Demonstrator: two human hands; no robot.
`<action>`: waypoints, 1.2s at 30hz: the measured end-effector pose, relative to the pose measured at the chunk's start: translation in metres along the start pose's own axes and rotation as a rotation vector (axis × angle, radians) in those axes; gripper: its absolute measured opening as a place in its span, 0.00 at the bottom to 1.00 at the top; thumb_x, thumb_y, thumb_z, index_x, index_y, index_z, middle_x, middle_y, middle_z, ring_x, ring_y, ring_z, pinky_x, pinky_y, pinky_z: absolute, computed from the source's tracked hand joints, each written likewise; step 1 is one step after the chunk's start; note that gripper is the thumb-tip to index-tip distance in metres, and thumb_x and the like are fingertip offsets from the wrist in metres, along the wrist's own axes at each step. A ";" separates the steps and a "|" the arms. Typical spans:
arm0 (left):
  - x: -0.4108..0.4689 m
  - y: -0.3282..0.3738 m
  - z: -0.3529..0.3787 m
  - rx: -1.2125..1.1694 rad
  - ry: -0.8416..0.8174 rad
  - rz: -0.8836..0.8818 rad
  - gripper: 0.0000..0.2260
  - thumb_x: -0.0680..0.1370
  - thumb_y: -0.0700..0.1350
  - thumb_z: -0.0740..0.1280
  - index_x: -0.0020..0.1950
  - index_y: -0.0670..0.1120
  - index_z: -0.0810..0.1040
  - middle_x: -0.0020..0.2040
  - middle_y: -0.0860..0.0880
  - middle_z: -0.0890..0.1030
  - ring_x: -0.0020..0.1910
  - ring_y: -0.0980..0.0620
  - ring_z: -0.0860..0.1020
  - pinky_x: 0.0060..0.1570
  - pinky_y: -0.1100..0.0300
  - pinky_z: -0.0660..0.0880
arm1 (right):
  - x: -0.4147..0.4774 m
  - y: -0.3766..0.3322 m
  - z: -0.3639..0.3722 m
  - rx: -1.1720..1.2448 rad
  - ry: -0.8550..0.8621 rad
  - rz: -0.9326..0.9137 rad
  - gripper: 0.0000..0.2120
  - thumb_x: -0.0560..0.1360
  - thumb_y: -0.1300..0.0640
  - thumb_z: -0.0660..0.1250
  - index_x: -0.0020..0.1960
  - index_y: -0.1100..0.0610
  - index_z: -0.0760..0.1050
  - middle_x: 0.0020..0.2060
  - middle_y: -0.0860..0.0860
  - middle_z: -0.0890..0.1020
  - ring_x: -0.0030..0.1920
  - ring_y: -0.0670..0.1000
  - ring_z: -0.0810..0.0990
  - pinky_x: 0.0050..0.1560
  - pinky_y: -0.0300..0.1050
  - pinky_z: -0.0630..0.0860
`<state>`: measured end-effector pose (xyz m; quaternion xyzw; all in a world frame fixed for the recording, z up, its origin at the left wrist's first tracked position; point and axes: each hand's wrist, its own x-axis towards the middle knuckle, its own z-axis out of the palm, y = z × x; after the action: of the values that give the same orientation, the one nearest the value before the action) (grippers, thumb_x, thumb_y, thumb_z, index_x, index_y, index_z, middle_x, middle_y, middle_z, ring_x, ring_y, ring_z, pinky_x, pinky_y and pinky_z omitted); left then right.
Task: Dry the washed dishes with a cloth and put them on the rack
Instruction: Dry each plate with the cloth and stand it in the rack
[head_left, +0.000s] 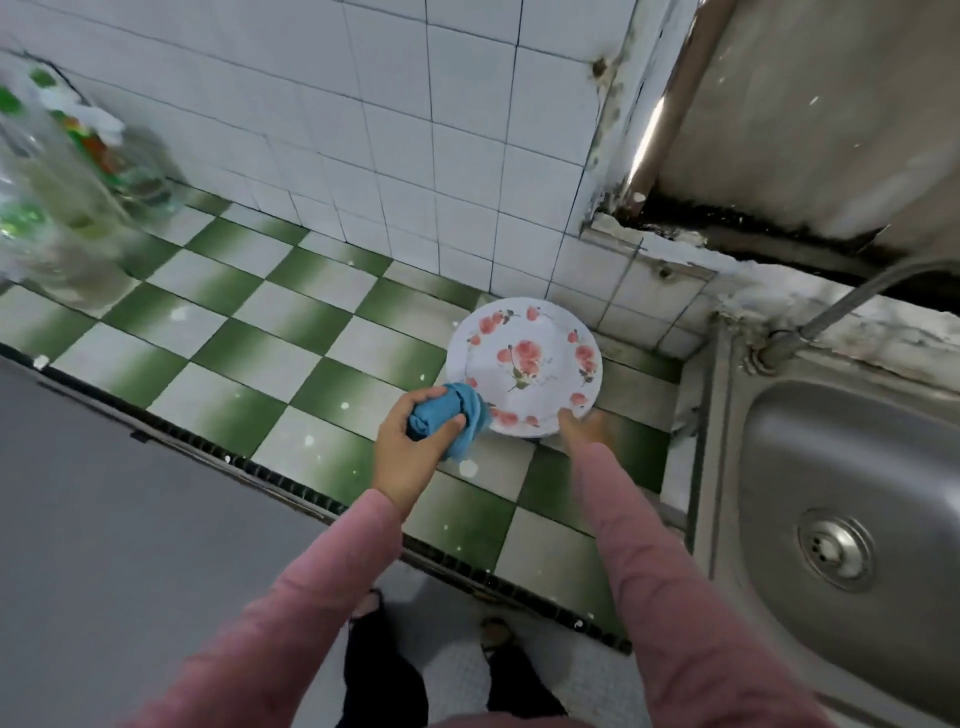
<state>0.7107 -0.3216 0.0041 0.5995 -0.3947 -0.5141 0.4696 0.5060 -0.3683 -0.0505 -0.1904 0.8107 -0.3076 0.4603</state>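
A white plate with pink flowers (524, 364) sits on top of a stack on the green-and-white tiled counter (270, 332), near the wall corner. My left hand (415, 436) grips a bunched blue cloth (452, 415) that touches the plate's near left rim. My right hand (582, 423) is blurred at the plate's near right rim; its fingers reach the edge, and whether they grip it I cannot tell. No rack is in view.
A steel sink (841, 499) with a drain lies to the right, with a tap pipe (852, 301) over its back edge. Clear plastic bags or containers (62, 171) stand at the far left of the counter. White wall tiles (415, 130) rise behind the plate.
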 end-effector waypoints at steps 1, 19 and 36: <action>0.004 0.000 -0.004 0.002 -0.025 0.000 0.12 0.74 0.38 0.74 0.56 0.48 0.79 0.59 0.45 0.79 0.52 0.49 0.80 0.42 0.64 0.80 | 0.000 0.000 0.002 0.005 0.031 0.011 0.19 0.81 0.57 0.63 0.70 0.60 0.67 0.62 0.56 0.77 0.59 0.58 0.77 0.52 0.46 0.74; 0.102 0.027 -0.091 0.115 -0.306 0.053 0.14 0.75 0.40 0.74 0.58 0.50 0.77 0.57 0.55 0.77 0.55 0.54 0.78 0.50 0.57 0.81 | -0.008 -0.011 0.065 0.152 0.305 0.181 0.20 0.77 0.61 0.69 0.66 0.65 0.71 0.61 0.61 0.79 0.59 0.62 0.80 0.56 0.49 0.78; 0.120 0.014 -0.044 0.127 -0.392 0.057 0.15 0.74 0.38 0.73 0.59 0.47 0.77 0.59 0.52 0.75 0.56 0.53 0.77 0.41 0.68 0.78 | 0.097 0.027 0.060 0.147 0.279 0.290 0.34 0.64 0.41 0.79 0.59 0.59 0.71 0.53 0.54 0.80 0.51 0.57 0.81 0.52 0.53 0.80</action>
<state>0.7735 -0.4328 -0.0106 0.5052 -0.5270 -0.5814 0.3592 0.5085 -0.4247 -0.1531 0.0066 0.8609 -0.3197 0.3957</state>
